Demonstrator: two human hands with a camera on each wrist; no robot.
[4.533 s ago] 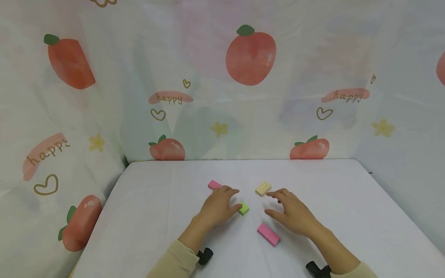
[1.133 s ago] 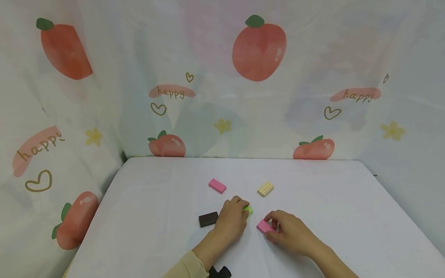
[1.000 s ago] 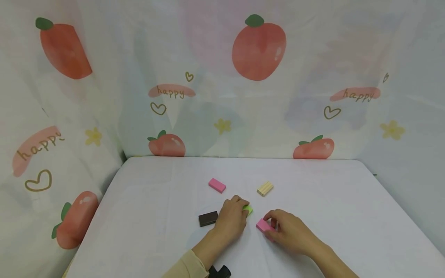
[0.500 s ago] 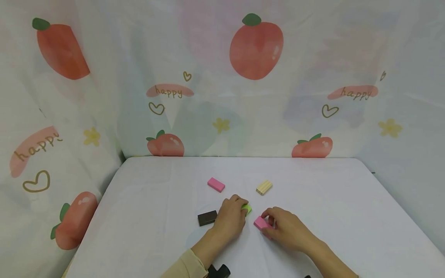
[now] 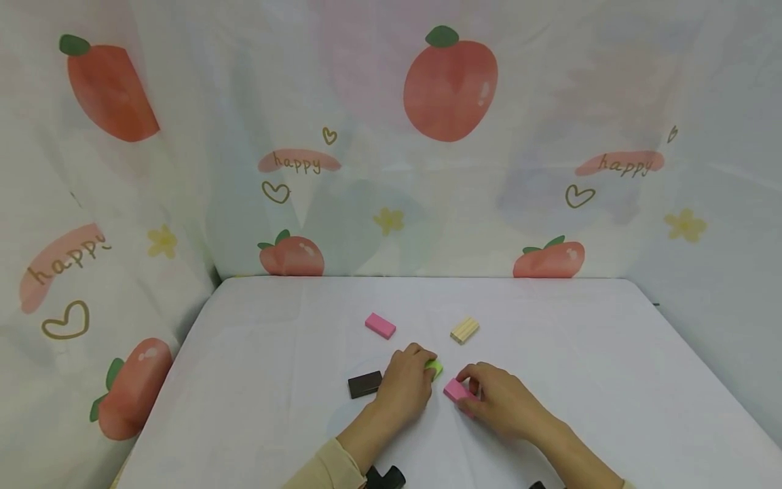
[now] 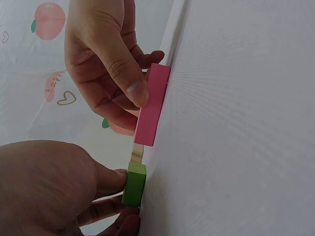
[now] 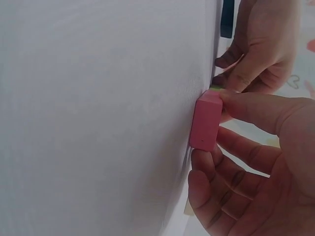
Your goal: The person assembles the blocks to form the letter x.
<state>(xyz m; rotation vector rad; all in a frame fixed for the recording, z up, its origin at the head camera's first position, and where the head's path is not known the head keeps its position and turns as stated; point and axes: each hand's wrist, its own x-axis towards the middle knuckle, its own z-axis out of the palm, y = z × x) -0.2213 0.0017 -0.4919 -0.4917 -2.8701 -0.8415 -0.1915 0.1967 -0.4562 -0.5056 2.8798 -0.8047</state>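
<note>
My left hand (image 5: pixel 404 382) pinches a small lime-green block (image 5: pixel 434 367), its fingers covering most of it from above. In the left wrist view the green block (image 6: pixel 134 184) sits between thumb and fingers, right at the white cloth. My right hand (image 5: pixel 504 401) grips a pink block (image 5: pixel 457 390) between thumb and fingers, a short gap to the right of the green one. Seen from the right wrist, the pink block (image 7: pixel 205 123) is low against the cloth. A dark brown block (image 5: pixel 364 384) lies just left of my left hand, its right end close to the hand.
Farther back on the white-covered table (image 5: pixel 275 339) lie a second pink block (image 5: pixel 380 326) and a pale yellow ridged block (image 5: pixel 465 330). A fruit-printed curtain (image 5: pixel 366 102) rises behind the table and along both sides.
Both hands, earlier open over the table, came down onto the green and near pink blocks. The dark brown block has come into view. Lately the pink block slid slightly leftward, towards the green one.
</note>
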